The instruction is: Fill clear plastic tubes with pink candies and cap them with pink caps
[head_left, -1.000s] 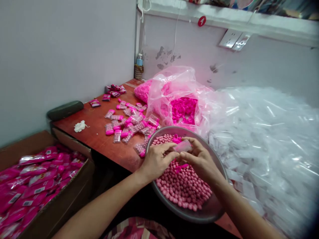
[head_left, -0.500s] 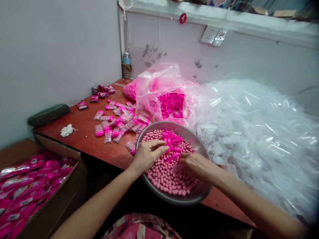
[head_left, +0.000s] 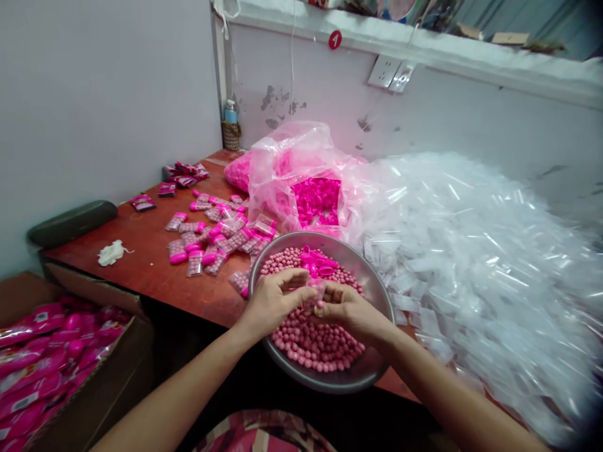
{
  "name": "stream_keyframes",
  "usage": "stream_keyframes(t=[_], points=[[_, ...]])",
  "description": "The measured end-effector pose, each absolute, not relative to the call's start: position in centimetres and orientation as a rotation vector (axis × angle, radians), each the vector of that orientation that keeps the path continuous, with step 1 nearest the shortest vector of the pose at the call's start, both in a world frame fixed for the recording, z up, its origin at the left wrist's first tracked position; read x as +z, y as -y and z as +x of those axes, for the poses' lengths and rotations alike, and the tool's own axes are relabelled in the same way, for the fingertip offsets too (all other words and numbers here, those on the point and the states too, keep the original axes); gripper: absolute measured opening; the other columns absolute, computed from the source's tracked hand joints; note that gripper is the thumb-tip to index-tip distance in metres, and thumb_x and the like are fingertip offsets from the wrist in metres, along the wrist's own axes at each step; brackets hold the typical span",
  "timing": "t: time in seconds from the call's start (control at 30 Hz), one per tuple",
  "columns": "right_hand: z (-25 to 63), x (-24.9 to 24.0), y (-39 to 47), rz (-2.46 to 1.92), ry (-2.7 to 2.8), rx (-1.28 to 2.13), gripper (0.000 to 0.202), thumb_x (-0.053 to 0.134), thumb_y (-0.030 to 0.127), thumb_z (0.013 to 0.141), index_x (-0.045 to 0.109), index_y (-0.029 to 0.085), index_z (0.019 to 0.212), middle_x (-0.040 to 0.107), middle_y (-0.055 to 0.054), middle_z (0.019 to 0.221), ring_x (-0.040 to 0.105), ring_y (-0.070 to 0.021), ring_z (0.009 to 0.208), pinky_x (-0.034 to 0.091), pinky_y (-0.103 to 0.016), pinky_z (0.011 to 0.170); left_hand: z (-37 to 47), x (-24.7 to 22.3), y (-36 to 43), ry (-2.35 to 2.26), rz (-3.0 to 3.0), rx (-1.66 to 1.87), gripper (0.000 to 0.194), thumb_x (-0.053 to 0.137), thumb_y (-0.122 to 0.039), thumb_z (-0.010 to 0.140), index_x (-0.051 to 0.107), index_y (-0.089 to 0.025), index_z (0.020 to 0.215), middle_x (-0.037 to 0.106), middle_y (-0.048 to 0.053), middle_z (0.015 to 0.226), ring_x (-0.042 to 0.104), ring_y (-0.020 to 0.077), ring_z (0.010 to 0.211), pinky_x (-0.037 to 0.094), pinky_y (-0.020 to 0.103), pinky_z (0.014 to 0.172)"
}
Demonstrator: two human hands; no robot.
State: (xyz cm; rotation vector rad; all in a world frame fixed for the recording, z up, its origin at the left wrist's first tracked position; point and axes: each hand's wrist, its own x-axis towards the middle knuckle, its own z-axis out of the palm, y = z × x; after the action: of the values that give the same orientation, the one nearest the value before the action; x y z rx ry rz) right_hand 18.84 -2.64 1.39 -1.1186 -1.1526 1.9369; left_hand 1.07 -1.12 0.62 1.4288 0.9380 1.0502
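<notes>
A steel bowl (head_left: 382, 285) holds many pink balls (head_left: 301, 350) and a heap of bright pink plastic caps (head_left: 321, 262). Over it, my left hand (head_left: 273, 302) pinches a small clear plastic container (head_left: 315, 292), partly covered by the fingers. My right hand (head_left: 351, 309) meets it from the other side, fingers curled, with a pink ball showing at the fingertips. How many balls that hand holds is hidden. Filled containers with pink caps (head_left: 230, 232) lie loosely on the red table (head_left: 155, 276) left of the bowl.
An open plastic bag (head_left: 282, 182) of pink caps stands behind the bowl. A large heap of clear containers (head_left: 480, 263) spreads to the right. At lower left is a cardboard box (head_left: 117, 370) of pink packets. A dark case (head_left: 73, 223) and white tissue (head_left: 113, 252) lie on the table.
My right hand has come up from among the balls to the container at my left fingertips. The whole view has shifted slightly.
</notes>
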Motion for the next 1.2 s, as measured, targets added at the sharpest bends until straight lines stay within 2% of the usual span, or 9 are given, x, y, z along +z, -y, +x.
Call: stream_keyframes(t=[0.17, 0.37, 0.5, 0.6, 0.7, 0.8, 0.9, 1.03, 1.2], points=[[18.3, 1.5, 2.9, -1.142, 1.248, 1.767, 0.025, 0.073, 0.025, 0.065, 0.053, 0.018, 0.079, 0.059, 0.003, 0.078, 0.059, -0.012, 0.071, 0.049, -0.028, 0.068, 1.1, 1.2, 1.0, -0.791, 1.455, 0.993, 0.019, 0.059, -0.021, 0.078, 0.069, -0.016, 0.093, 0.071, 0.005, 0.091, 0.065, 0.019, 0.087, 0.05, 0.029, 0.081], [20.6, 2.2, 2.5, -1.172, 1.643, 1.37, 0.026, 0.065, 0.027, 0.075, 0.054, 0.02, 0.097, 0.06, -0.001, 0.083, 0.058, -0.0147, 0.076, 0.048, -0.028, 0.068, 1.2, 1.0, 0.8, -0.806, 1.293, 0.943, 0.023, 0.062, -0.025, 0.076, 0.066, -0.011, 0.093, 0.068, 0.007, 0.09, 0.063, 0.0179, 0.081, 0.051, 0.028, 0.074], [22.5, 3.3, 2.0, -1.378, 2.023, 1.048, 0.012, 0.056, 0.027, 0.08, 0.06, 0.018, 0.086, 0.062, -0.002, 0.079, 0.057, -0.015, 0.072, 0.044, -0.026, 0.066, 1.2, 0.9, 0.9, -0.795, 1.149, 0.939, 0.03, 0.063, -0.028, 0.075, 0.064, -0.012, 0.1, 0.066, 0.008, 0.096, 0.063, 0.0187, 0.084, 0.052, 0.032, 0.077], [23.3, 3.7, 1.3, -1.523, 2.253, 0.756, 0.014, 0.05, 0.022, 0.082, 0.063, 0.017, 0.079, 0.063, -0.003, 0.073, 0.057, -0.0145, 0.067, 0.04, -0.025, 0.064, 1.2, 1.0, 1.0, -0.753, 1.133, 0.927, 0.029, 0.065, -0.027, 0.073, 0.064, -0.011, 0.098, 0.066, 0.008, 0.096, 0.063, 0.0191, 0.086, 0.051, 0.034, 0.08], [22.9, 3.4, 1.3, -1.539, 2.506, 0.713, 0.016, 0.05, 0.019, 0.081, 0.065, 0.017, 0.076, 0.064, -0.003, 0.07, 0.056, -0.0134, 0.063, 0.037, -0.023, 0.06, 1.3, 1.1, 1.0, -0.723, 1.087, 0.93, 0.028, 0.067, -0.025, 0.071, 0.063, -0.011, 0.096, 0.065, 0.007, 0.094, 0.063, 0.0186, 0.085, 0.052, 0.034, 0.079], [21.4, 1.9, 2.3, -1.545, 2.856, 0.715, 0.008, 0.058, 0.019, 0.073, 0.065, 0.016, 0.074, 0.066, -0.005, 0.07, 0.056, -0.0146, 0.061, 0.034, -0.022, 0.055, 1.4, 1.0, 0.8, -0.722, 1.02, 0.951, 0.029, 0.069, -0.023, 0.069, 0.062, -0.012, 0.095, 0.065, 0.006, 0.091, 0.063, 0.0179, 0.084, 0.051, 0.033, 0.079], [20.0, -0.1, 3.2, -1.548, 3.02, 0.582, 0.014, 0.052, 0.011, 0.074, 0.065, 0.012, 0.078, 0.067, -0.009, 0.074, 0.056, -0.0156, 0.061, 0.032, -0.023, 0.053, 1.6, 0.8, 0.6, -0.733, 1.015, 0.951, 0.029, 0.071, -0.018, 0.065, 0.061, -0.013, 0.091, 0.066, 0.004, 0.087, 0.063, 0.0169, 0.084, 0.05, 0.03, 0.079], [20.6, 0.3, 2.9, -1.517, 2.896, 0.77, 0.017, 0.049, 0.008, 0.076, 0.065, 0.012, 0.07, 0.065, -0.005, 0.066, 0.054, -0.0128, 0.058, 0.034, -0.021, 0.054, 1.5, 0.5, 0.7, -0.726, 1.198, 0.918, 0.022, 0.065, -0.016, 0.07, 0.063, -0.015, 0.092, 0.067, 0.004, 0.09, 0.062, 0.0177, 0.087, 0.048, 0.03, 0.08], [22.1, 4.7, 2.0, -1.524, 2.163, 0.873, 0.021, 0.055, 0.03, 0.081, 0.066, 0.014, 0.089, 0.065, -0.002, 0.072, 0.057, -0.0134, 0.063, 0.042, -0.022, 0.059, 1.2, 0.2, 0.8, -0.881, 1.52, 0.856, 0.019, 0.062, -0.019, 0.074, 0.067, -0.015, 0.091, 0.069, 0.004, 0.087, 0.062, 0.0191, 0.083, 0.046, 0.028, 0.077]])
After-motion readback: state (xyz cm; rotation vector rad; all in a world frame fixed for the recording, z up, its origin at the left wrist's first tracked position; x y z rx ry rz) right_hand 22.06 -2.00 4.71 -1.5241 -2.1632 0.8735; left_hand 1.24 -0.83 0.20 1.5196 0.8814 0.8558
